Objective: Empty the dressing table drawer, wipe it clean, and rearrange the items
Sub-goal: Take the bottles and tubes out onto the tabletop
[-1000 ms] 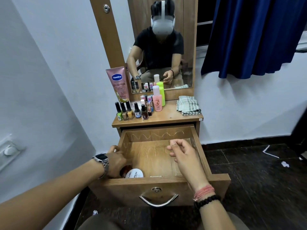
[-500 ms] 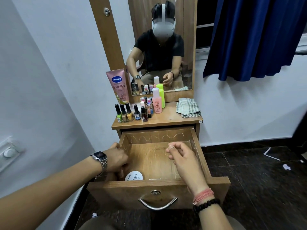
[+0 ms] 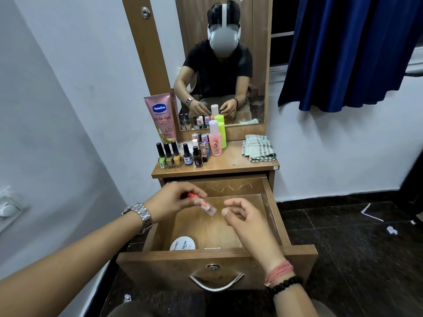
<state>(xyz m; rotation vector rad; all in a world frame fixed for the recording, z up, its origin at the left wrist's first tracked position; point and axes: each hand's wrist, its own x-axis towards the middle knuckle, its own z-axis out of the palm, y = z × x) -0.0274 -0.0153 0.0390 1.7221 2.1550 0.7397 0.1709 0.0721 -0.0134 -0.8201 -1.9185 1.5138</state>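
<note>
The wooden drawer (image 3: pixel 273 216) of the dressing table is pulled out. A round white jar lid marked POLISH (image 3: pixel 182 243) lies at its front left. My left hand (image 3: pixel 170 200) holds a small bottle with an orange cap (image 3: pixel 202 203) above the drawer's left side, blurred. My right hand (image 3: pixel 245 218) hovers just right of it, fingers loosely curled, holding nothing. On the tabletop (image 3: pixel 231 162) stand several nail polish bottles (image 3: pixel 176 156), a pink bottle (image 3: pixel 215 141), a green bottle (image 3: pixel 222 133) and a pink Vaseline tube (image 3: pixel 161 116).
A folded checked cloth (image 3: pixel 258 147) lies on the tabletop's right side. The mirror (image 3: pixel 222 62) rises behind the bottles. A blue curtain (image 3: pixel 350 49) hangs at the right. The dark floor (image 3: pixel 357 243) has scraps of paper. A white wall is close on the left.
My left hand has risen from the drawer's front left corner holding the small orange-capped bottle. My right hand has stayed over the drawer, shifting slightly.
</note>
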